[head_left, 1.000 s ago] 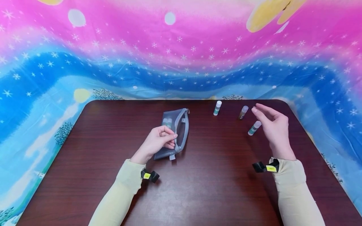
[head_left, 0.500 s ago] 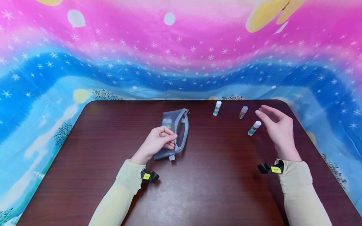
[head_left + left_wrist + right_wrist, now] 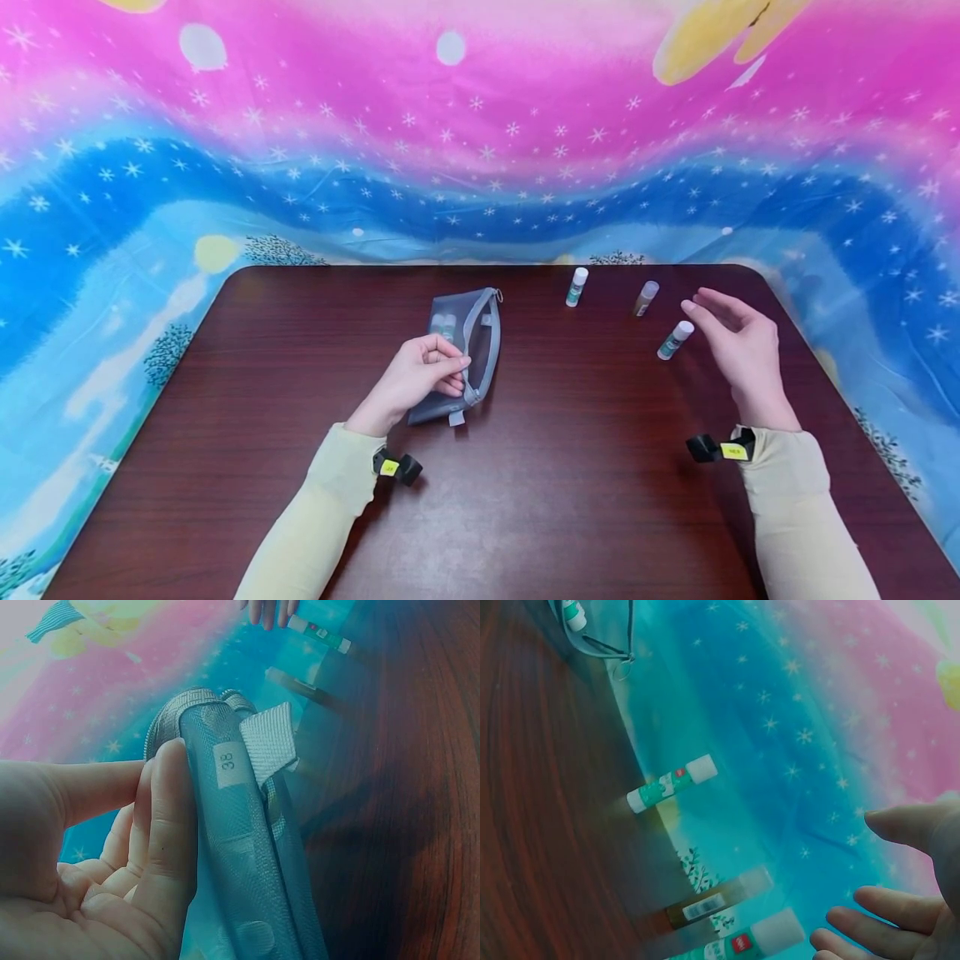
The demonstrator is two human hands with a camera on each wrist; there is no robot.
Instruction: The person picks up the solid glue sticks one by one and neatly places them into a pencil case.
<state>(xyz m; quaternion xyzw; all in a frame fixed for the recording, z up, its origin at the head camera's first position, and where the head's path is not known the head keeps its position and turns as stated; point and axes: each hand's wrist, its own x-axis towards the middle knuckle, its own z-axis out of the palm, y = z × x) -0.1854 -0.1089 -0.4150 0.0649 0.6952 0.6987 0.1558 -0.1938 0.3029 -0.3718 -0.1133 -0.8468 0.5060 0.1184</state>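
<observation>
A grey mesh zip pouch (image 3: 483, 350) lies unzipped on the table, its mouth facing right. My left hand (image 3: 423, 371) pinches the near lip of that mouth between thumb and fingers. White-capped glue sticks (image 3: 444, 325) show through the mesh. To the right stand two green-and-white glue sticks, one at the back (image 3: 576, 287) and one nearer (image 3: 675, 340). Between them is a brownish tube with a translucent cap (image 3: 646, 298). My right hand (image 3: 738, 342) hovers just right of the nearer glue stick, thumb and fingers apart, holding nothing in the right wrist view.
The dark wooden table (image 3: 525, 500) has rounded far corners. A colourful printed cloth (image 3: 480, 167) hangs behind it and down both sides. A metal ring (image 3: 622, 670) hangs at the pouch's zip end, and a fabric tab (image 3: 270, 742) sticks out at its other end.
My right hand has shifted a little right and slightly nearer, away from the brownish tube. The left hand, the pouch and the standing sticks stay in place.
</observation>
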